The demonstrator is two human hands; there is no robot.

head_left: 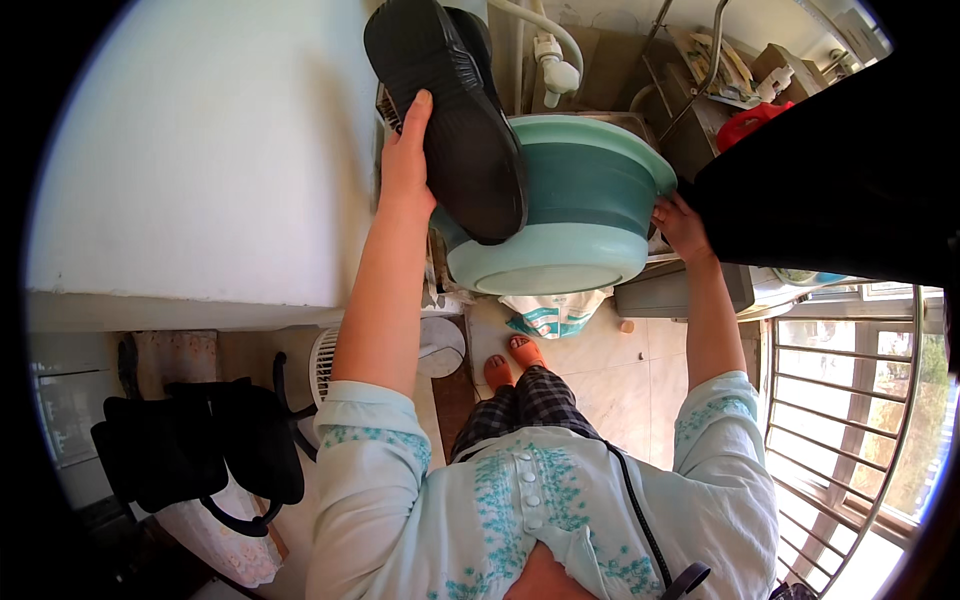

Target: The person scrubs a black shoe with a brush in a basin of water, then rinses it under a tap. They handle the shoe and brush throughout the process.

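Note:
My left hand [409, 161] grips a pair of black shoes [476, 150], its thumb across the edge of the nearer sole. The shoes overlap the left side of a green collapsible plastic basin [589, 184], which is tilted so its pale underside shows. At the basin's right rim, my right hand [681, 226] is closed on it, fingers partly hidden behind the edge. Above the basin stands a white plastic pipe fitting [556, 71] with a hose.
A white wall [202, 165] rises on the left. Black cloth [825, 180] hangs at the right, near a red plastic container [750, 124]. A plastic bag [559, 313] lies on the floor below the basin. A black chair [202, 442] stands lower left; metal window bars [840, 382] are lower right.

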